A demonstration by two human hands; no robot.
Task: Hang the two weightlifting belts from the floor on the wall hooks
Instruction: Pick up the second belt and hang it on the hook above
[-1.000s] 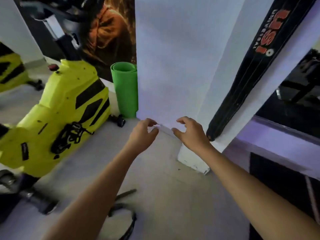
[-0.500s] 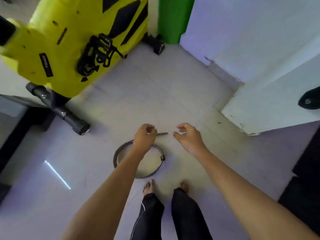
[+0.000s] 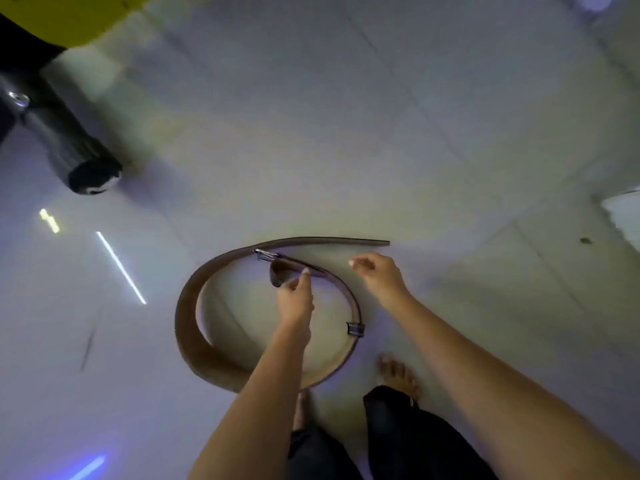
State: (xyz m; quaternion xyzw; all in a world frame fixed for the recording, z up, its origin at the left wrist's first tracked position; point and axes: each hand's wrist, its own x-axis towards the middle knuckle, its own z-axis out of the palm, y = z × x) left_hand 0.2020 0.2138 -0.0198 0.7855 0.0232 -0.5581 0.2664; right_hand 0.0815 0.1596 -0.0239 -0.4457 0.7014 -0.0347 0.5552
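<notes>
A: Belt (image 3: pixel 194 327) on the floor (image 3: pixel 381 133), coiled in a loop just ahead of two bare feet (image 3: pixel 398 374). Dark trouser legs (image 3: pixel 398 438) at the very bottom.

B: And the hands?

A: Left hand (image 3: pixel 294 301) over the loop, thumb and fingers slightly parted, near a folded end of the strap. Touching or not, cannot tell. Right hand (image 3: pixel 379 277) just beside the loop, fingers curled loosely, holding nothing.

B: Hardware on it?

A: Metal buckle (image 3: pixel 266 254) at the far side of the loop, a small metal keeper (image 3: pixel 356 329) on the right side. Free tail stretched out to the right, flat on the tiles.

B: Farther off?

A: Black bar with a rubber end cap (image 3: pixel 93 174) at the left, yellow machine body (image 3: pixel 69 19) in the top corner. White wall base (image 3: pixel 623 216) at the right edge.
</notes>
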